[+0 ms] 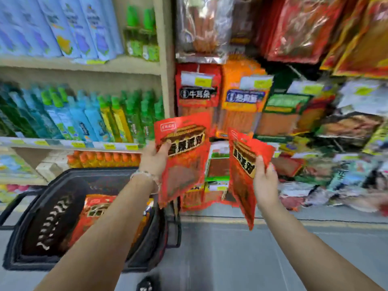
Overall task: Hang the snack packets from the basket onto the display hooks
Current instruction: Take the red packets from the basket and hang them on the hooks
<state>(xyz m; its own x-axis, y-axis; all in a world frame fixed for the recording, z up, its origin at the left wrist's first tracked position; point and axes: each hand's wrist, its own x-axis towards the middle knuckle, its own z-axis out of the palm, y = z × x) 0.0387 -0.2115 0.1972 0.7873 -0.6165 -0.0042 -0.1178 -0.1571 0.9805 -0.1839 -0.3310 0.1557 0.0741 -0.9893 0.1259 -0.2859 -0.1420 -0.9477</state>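
Note:
My left hand (154, 158) grips a red snack packet (184, 156) by its left edge, held upright in front of the hanging display. My right hand (265, 179) holds a second red snack packet (243, 171), turned edge-on and tilted. Both packets hover below the row of hanging packets (198, 91) on the display hooks, apart from them. The black basket (27, 234) stands on the floor at lower left, under my left forearm, with at least one more red packet (94, 211) lying inside. The hooks themselves are hidden behind the hanging packets.
Wooden shelves (84, 69) with spray cans and green and blue bottles fill the left side. A vertical shelf post (167, 59) divides them from the snack display. More hanging snack bags (315, 28) crowd the right. Grey floor (231, 259) lies below.

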